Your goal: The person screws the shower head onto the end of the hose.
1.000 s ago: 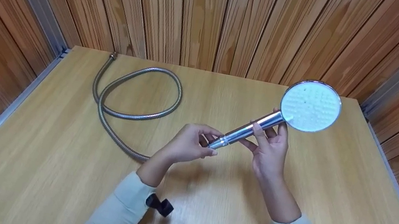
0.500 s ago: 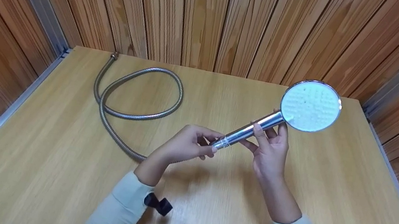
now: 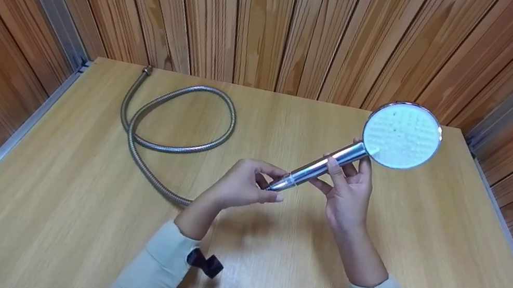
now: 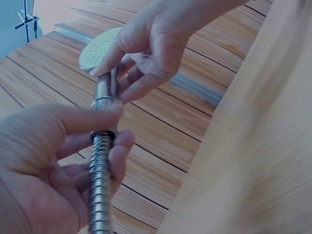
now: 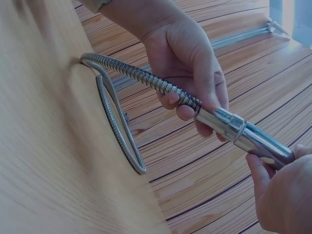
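Note:
In the head view a chrome hand shower (image 3: pixel 401 135) is held tilted above the table, its round pale spray face up at the right. My right hand (image 3: pixel 351 198) grips the handle (image 3: pixel 332 162) between thumb and fingers. At the handle's lower end is my left hand (image 3: pixel 238 186), its thumb and fingers around the metal hose nut (image 5: pixel 214 119). The ribbed metal hose (image 5: pixel 141 75) runs from that nut past the left fingers, and in the right wrist view nut and handle are in line, end to end. The left thumb (image 4: pixel 92 118) partly hides the joint in the left wrist view.
The rest of the shower hose (image 3: pixel 171 150) lies looped on the left of the wooden table (image 3: pixel 39 211). Its other end fitting (image 3: pixel 147 70) lies at the back edge. Wood-plank walls (image 3: pixel 262 23) with metal corner strips enclose the back and sides.
My left thumb and fingers have shifted back and forth on the hose nut, the thumb moving in and then out again. The right hand and hand shower have hardly moved.

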A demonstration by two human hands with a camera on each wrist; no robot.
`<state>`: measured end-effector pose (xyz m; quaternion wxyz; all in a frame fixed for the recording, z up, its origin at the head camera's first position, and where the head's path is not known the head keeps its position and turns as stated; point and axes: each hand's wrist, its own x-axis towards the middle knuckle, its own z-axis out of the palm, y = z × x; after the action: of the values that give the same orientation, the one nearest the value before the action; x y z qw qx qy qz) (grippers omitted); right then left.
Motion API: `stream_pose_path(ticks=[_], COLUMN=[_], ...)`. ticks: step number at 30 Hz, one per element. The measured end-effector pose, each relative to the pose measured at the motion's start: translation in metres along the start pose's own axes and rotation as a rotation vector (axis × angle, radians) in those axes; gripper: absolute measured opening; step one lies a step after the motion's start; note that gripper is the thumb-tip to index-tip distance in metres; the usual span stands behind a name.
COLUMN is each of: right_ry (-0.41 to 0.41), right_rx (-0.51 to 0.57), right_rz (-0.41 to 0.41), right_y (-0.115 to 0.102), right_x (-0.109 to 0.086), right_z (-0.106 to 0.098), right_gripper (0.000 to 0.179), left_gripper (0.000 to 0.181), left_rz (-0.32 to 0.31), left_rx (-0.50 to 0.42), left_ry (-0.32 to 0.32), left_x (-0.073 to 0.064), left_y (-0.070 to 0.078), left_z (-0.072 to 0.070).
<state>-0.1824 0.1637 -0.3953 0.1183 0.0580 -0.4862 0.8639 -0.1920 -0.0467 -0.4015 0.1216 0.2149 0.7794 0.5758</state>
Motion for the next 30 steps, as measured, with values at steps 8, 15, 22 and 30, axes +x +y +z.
stream_pose_path(ticks=[8,15,22,30], right_ry=[0.018,0.010,0.003,-0.001], right_rx=[0.004,-0.001,-0.021,-0.028], right_rz=[0.021,0.015,0.015,0.030], right_y=[0.0014,0.0004,0.0003,0.0036], right_x=[-0.0002,-0.0002,0.0006,-0.0013], right_z=[0.0006,0.0023,0.0018,0.0002], right_gripper=[0.057,0.055,0.056,0.056], left_gripper=[0.027,0.036,0.031,0.030], left_rz=[0.015,-0.006,0.016,-0.022], left_rx=[-0.069,-0.003,-0.018,-0.059], left_ry=[0.007,0.076,-0.036,-0.029], left_x=[-0.0007,-0.0010,-0.0018,-0.0033], left_y=[-0.0024,-0.0014,-0.0017,-0.0040], left_z=[0.0003,0.0032,-0.0029,-0.0021])
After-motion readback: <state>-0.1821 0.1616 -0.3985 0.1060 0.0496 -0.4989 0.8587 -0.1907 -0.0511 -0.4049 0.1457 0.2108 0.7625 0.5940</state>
